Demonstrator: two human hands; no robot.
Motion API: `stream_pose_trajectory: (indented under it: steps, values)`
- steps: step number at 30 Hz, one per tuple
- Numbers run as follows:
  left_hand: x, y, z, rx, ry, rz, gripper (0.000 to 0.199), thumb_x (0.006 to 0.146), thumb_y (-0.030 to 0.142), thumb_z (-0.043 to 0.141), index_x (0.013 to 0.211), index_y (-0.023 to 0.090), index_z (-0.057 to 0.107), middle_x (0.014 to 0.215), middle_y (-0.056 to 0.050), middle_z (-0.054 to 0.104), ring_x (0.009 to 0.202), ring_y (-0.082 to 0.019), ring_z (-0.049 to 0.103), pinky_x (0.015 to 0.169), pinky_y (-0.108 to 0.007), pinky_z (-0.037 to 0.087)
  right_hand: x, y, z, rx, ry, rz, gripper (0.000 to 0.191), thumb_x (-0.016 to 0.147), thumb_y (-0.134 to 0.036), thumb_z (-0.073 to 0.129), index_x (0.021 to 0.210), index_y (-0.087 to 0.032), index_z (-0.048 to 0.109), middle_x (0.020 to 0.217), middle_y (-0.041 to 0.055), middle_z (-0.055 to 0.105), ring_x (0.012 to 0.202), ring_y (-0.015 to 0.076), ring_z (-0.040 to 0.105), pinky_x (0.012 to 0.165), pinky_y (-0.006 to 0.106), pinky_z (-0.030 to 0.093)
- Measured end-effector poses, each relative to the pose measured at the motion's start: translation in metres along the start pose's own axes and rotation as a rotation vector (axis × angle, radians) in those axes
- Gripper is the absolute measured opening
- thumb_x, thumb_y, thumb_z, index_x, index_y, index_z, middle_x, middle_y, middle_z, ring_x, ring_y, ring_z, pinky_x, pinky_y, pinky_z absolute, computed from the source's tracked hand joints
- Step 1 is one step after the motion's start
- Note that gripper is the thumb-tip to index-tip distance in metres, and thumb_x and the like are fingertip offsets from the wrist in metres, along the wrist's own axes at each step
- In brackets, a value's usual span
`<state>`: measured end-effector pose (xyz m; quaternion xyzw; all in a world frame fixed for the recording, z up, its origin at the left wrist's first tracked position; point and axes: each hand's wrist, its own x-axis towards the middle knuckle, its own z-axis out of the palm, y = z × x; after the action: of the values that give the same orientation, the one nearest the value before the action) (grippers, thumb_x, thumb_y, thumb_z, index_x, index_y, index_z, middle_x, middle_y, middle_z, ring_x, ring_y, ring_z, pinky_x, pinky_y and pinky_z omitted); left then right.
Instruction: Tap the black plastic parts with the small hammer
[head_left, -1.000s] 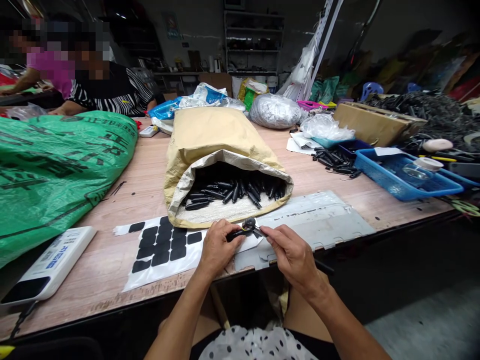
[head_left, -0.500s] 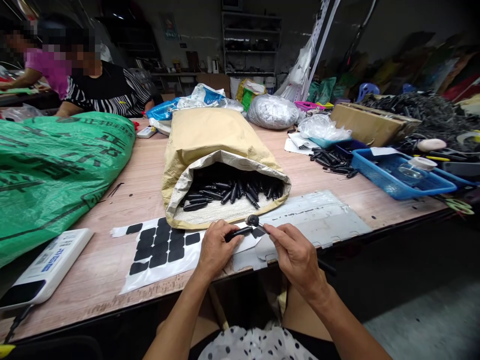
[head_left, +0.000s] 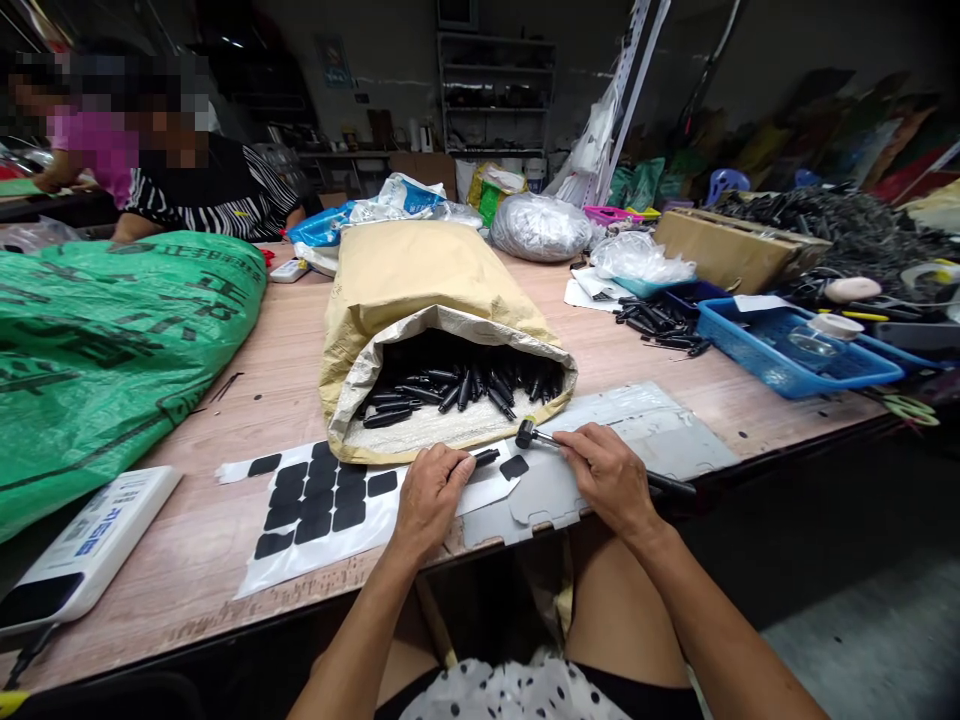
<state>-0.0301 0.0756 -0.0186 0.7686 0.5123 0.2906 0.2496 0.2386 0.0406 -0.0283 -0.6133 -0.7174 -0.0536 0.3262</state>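
My right hand [head_left: 609, 478] is closed around the shaft of a small hammer [head_left: 527, 433] with a black head; its dark handle sticks out behind the hand to the right. Pinched in my left hand [head_left: 432, 494] is a black pen-shaped part [head_left: 487, 457], its tip pointing right, apart from the hammer head. Below lies a white sheet [head_left: 259, 570] bearing several black square stickers; one black square [head_left: 514, 467] sits near its right end. A grey board [head_left: 637, 425] lies under my right hand. Behind, a tan sack [head_left: 420, 262] opens toward me, with many similar black parts inside.
A green sack [head_left: 112, 340] and a white device [head_left: 90, 555] occupy the left side. To the right are a blue basket [head_left: 795, 365], loose black parts [head_left: 652, 322], a cardboard box [head_left: 735, 250] and a black tangled heap. Two people sit at the far left. The table's front edge runs beneath my wrists.
My right hand has drawn the hammer to the right, away from the black part, uncovering the black square on the sheet. My left hand stays nearly in place. The view has shifted slightly.
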Motion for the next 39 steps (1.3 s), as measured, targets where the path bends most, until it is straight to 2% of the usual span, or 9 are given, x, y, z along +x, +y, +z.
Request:
stream_pose_trajectory:
  steps: [6,17,24,28,30,32,34,36,39]
  values:
    - [0.000,-0.001,0.001,0.065,-0.006,-0.006,0.042,0.106,0.040,0.034,0.072,0.022,0.053,0.080,-0.002,0.058,0.083,-0.021,0.053,0.079,-0.037,0.042,-0.002,0.012,0.010,-0.046,0.016,-0.010,0.023,0.096,-0.023,0.055,0.111,-0.025,0.072,0.092,0.0043,0.065,0.089,0.0207,0.056,0.081,0.033,0.043]
    - [-0.001,-0.001,0.000,0.015,-0.022,-0.020,0.047,0.107,0.040,0.030,0.077,0.022,0.060,0.084,-0.003,0.060,0.085,-0.022,0.052,0.083,-0.039,0.040,-0.002,0.008,0.008,-0.120,0.003,0.013,0.021,0.096,-0.026,0.058,0.111,-0.028,0.072,0.093,0.0031,0.066,0.091,0.0207,0.055,0.079,0.034,0.035]
    - [0.001,-0.004,0.001,0.004,-0.024,-0.012,0.046,0.107,0.040,0.031,0.076,0.022,0.060,0.083,-0.003,0.060,0.085,-0.022,0.053,0.083,-0.039,0.040,-0.002,0.009,0.009,-0.084,-0.014,0.030,0.021,0.096,-0.026,0.057,0.111,-0.026,0.072,0.095,0.0032,0.066,0.091,0.0209,0.053,0.081,0.033,0.038]
    - [-0.010,0.013,-0.007,-0.090,0.024,-0.006,0.042,0.106,0.041,0.033,0.075,0.022,0.054,0.080,-0.003,0.057,0.082,-0.021,0.052,0.079,-0.036,0.040,-0.002,0.009,0.009,-0.065,-0.011,0.026,0.021,0.096,-0.025,0.057,0.111,-0.026,0.072,0.094,0.0033,0.066,0.090,0.0208,0.054,0.082,0.033,0.040]
    - [-0.026,0.030,-0.013,-0.200,-0.053,0.007,0.036,0.106,0.041,0.036,0.085,0.022,0.058,0.083,-0.002,0.060,0.081,-0.020,0.055,0.076,-0.032,0.042,-0.002,0.009,0.009,-0.060,-0.007,0.030,0.021,0.096,-0.025,0.057,0.111,-0.026,0.072,0.093,0.0031,0.065,0.090,0.0207,0.054,0.083,0.033,0.040]
    - [-0.047,0.045,-0.016,-0.292,-0.253,0.047,0.028,0.105,0.041,0.042,0.098,0.023,0.063,0.086,-0.001,0.065,0.080,-0.017,0.059,0.074,-0.029,0.042,-0.002,0.009,0.009,-0.056,-0.005,0.036,0.021,0.096,-0.026,0.058,0.110,-0.027,0.072,0.093,0.0029,0.065,0.091,0.0208,0.054,0.084,0.033,0.040]
    - [-0.069,0.053,-0.009,-0.284,-0.479,0.078,0.023,0.101,0.039,0.049,0.099,0.025,0.066,0.085,0.001,0.069,0.077,-0.016,0.062,0.071,-0.026,0.042,-0.002,0.009,0.010,-0.056,-0.004,0.041,0.021,0.096,-0.026,0.058,0.110,-0.027,0.072,0.093,0.0030,0.066,0.092,0.0211,0.055,0.084,0.033,0.041]
    - [-0.088,0.047,0.008,-0.177,-0.618,0.032,0.018,0.097,0.037,0.054,0.095,0.026,0.069,0.083,0.001,0.072,0.077,-0.017,0.065,0.070,-0.026,0.042,-0.002,0.009,0.010,-0.061,0.000,0.041,0.021,0.096,-0.025,0.058,0.110,-0.026,0.072,0.093,0.0033,0.066,0.091,0.0212,0.055,0.084,0.033,0.041]
    - [-0.106,0.018,0.047,0.026,-0.687,-0.172,0.019,0.092,0.034,0.057,0.101,0.027,0.071,0.097,-0.003,0.077,0.093,-0.025,0.071,0.078,-0.031,0.048,-0.002,0.008,0.010,-0.074,0.009,0.040,0.020,0.095,-0.025,0.058,0.110,-0.027,0.073,0.093,0.0034,0.066,0.090,0.0212,0.055,0.083,0.033,0.041]
